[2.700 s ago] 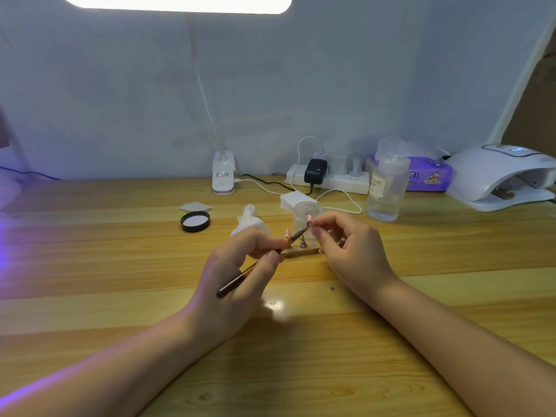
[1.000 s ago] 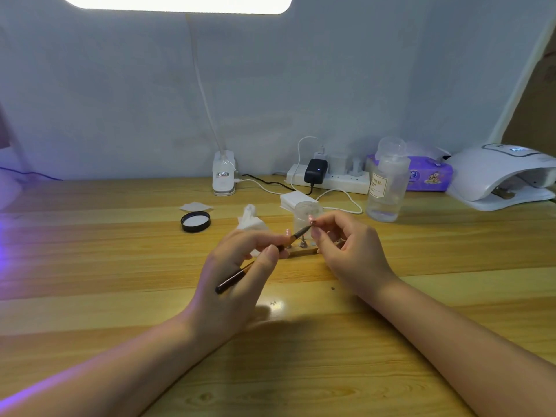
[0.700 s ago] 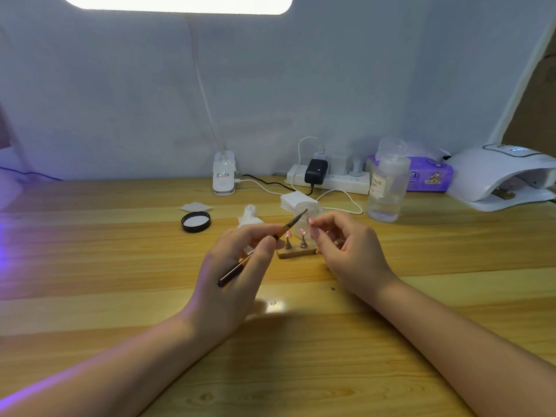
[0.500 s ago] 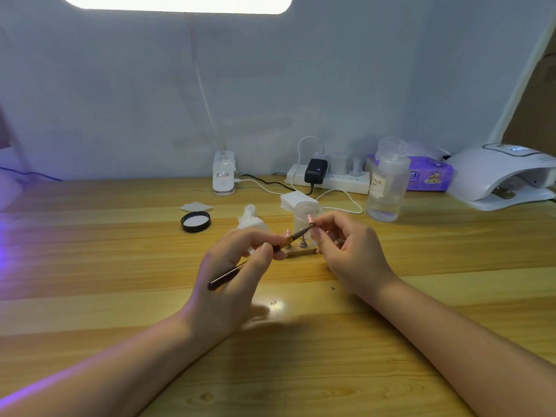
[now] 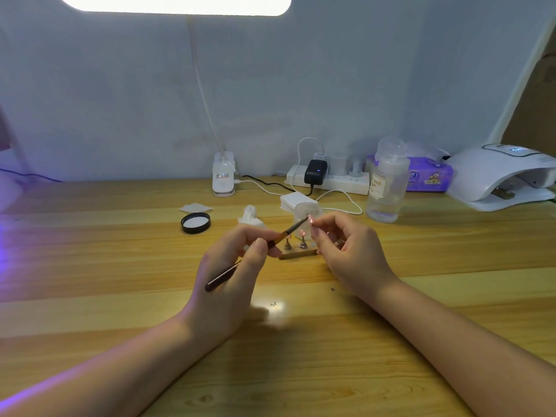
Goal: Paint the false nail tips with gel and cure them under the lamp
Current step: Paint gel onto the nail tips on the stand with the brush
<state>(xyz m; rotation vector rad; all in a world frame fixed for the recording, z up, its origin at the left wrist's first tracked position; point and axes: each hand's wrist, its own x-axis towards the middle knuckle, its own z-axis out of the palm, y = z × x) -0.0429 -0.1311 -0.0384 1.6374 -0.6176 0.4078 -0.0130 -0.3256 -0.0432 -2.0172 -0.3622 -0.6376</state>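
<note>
We hold the brush (image 5: 255,254) in our left hand (image 5: 231,284), fingers pinched round the handle close to the ferrule, the dark end trailing down toward the wrist. Our right hand (image 5: 349,254) pinches a small pink nail tip (image 5: 310,219) between thumb and forefinger, raised above the table (image 5: 120,266). The bristles meet that tip, or come so near that we cannot tell them apart.

Just below, between our two hands, stands the wooden holder (image 5: 298,253) with two more tips on posts; one shows pink (image 5: 302,233), the other (image 5: 287,243) is too small to judge. A clear jar (image 5: 305,210) sits just behind the raised tip.

We judge ourselves mid-painting: at least one tip carries colour, the one in hand is being coated, and none has gone to curing yet. The curing lamp (image 5: 499,176) waits well apart at the far right edge. Farther out lie a black lid (image 5: 195,222), a clear pump bottle (image 5: 386,188) and a power strip (image 5: 328,179).
</note>
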